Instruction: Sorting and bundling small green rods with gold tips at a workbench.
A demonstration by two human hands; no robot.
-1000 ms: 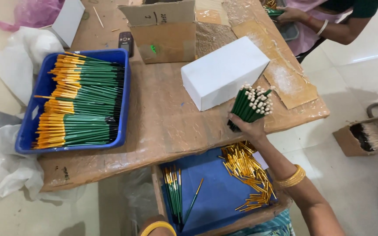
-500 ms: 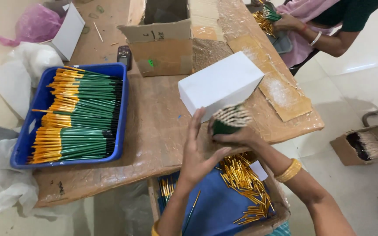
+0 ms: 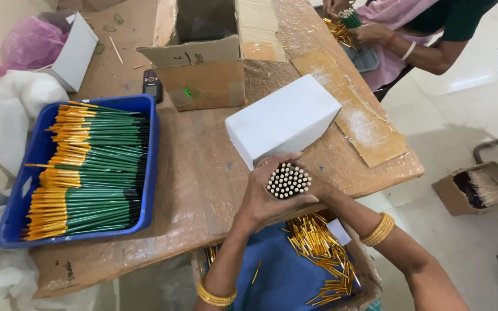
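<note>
Scanning from the left: blue tray [image 3: 152,167] on the table's left side, filled with green sticks capped in gold. Behind it, a phone [image 3: 152,85] and an open cardboard box [image 3: 203,80].

Centre: white box [image 3: 280,118] lying near the table's front edge. Just in front of it, both hands wrap one bundle of sticks [image 3: 288,180], held upright so the pale bare ends face the camera. Left hand [image 3: 257,198] closed around the bundle's near and left side, fingers curling over the top. Right hand [image 3: 321,187] is mostly hidden behind the bundle; it seems to press from the right, though I cannot tell how tightly.

Judgement: to square the bundle well, keep both palms snug and even so that no stick slips low and the ends stay flush.

Bundle sits between the two palms, above the table edge, touching or almost touching the white box.

Below: lap tray [image 3: 283,276] with loose gold caps [image 3: 318,242].

Far right: small carton [image 3: 479,187] on the floor. Another person's hands work at top right.
</note>
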